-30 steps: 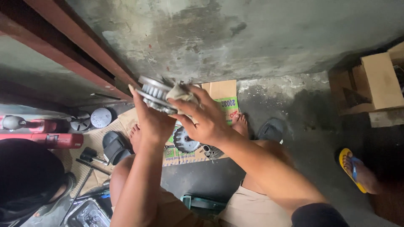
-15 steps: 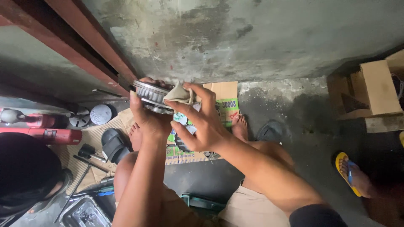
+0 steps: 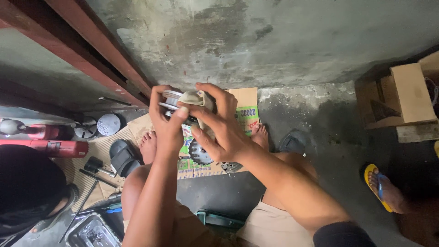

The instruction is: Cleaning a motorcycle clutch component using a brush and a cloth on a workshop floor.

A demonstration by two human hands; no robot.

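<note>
My left hand grips a round grey metal part with a flanged rim, held up in front of me. My right hand presses a small beige rag against that part, fingers wrapped over it. Both forearms reach up from the bottom of the view. Below the hands, a dark toothed wheel lies on flattened printed cardboard on the floor, between my bare feet.
A red power tool lies at left beside round discs and a black sandal. Another person's dark head is at lower left; someone's foot in a yellow flip-flop at right. Cardboard boxes stand at far right.
Both hands with the metal part and rag have shifted slightly left and up in view; my right fingers have moved further over the rag.
</note>
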